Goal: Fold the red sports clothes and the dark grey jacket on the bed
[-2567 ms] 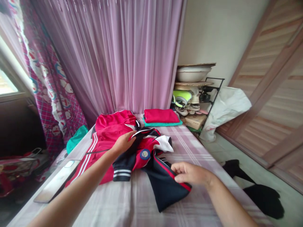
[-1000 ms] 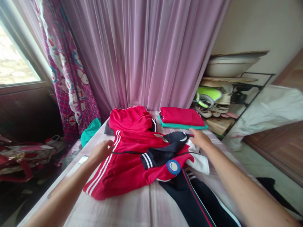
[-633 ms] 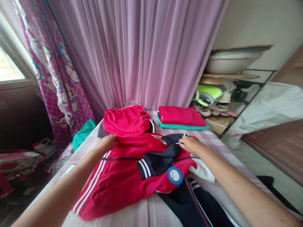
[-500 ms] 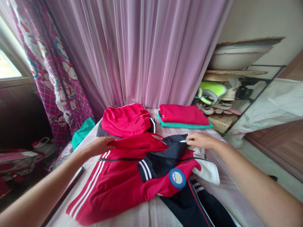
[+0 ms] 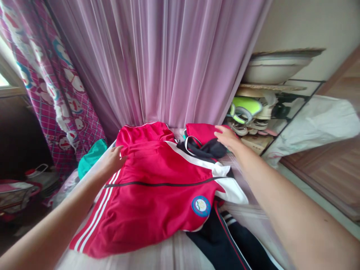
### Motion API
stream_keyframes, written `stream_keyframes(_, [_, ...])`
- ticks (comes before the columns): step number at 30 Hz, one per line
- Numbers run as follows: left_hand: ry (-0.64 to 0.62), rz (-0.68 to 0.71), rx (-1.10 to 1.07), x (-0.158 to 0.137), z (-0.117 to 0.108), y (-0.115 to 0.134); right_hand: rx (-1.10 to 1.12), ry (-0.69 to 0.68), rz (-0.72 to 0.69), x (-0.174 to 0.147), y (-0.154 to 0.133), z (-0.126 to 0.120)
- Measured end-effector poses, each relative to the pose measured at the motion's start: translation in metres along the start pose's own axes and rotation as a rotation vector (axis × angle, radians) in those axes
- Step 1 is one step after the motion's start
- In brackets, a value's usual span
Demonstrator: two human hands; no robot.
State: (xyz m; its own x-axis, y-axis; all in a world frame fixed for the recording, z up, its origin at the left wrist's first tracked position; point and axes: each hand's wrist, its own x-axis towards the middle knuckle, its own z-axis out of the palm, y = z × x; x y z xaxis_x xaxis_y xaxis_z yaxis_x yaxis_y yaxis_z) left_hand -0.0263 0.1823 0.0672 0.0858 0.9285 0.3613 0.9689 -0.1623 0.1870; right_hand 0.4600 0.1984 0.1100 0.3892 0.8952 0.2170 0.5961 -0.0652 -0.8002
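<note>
Spanning frame centre: red jacket [image 5: 157, 165]. Left hand [image 5: 112, 162] at its upper-left corner; finger grip cannot be told. Right hand [image 5: 228, 138], upper right, fingers apart, just beside bunched dark sleeve [image 5: 208, 149]. Cloth smooth; zip [image 5: 163, 184] straight, badge [image 5: 201, 206] round.

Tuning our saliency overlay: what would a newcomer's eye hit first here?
The bright red jacket spread mid-frame on the pale sheet, its round blue-rimmed badge toward the lower right. Then the left hand at the striped edge and right hand by the dark sleeve. Behind, the purple curtain fills the upper middle.
</note>
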Motion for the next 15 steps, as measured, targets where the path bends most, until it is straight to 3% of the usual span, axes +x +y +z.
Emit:
stream_keyframes(3, [0.024,0.154,-0.132,-0.056,0.021,-0.001,-0.024,-0.295,0.003,-0.048,0.034,-0.016])
stream_keyframes(6, [-0.037,0.187,-0.227,-0.114,0.025,0.006,-0.15,-0.511,0.002,-0.102,0.069,-0.039])
stream_keyframes(11, [-0.066,0.257,-0.309,-0.177,0.012,0.026,-0.266,-0.318,0.066,-0.163,0.109,-0.064])
stream_keyframes(15, [-0.087,0.421,-0.276,-0.202,0.006,0.037,-0.257,-0.446,0.028,-0.188,0.105,-0.056])
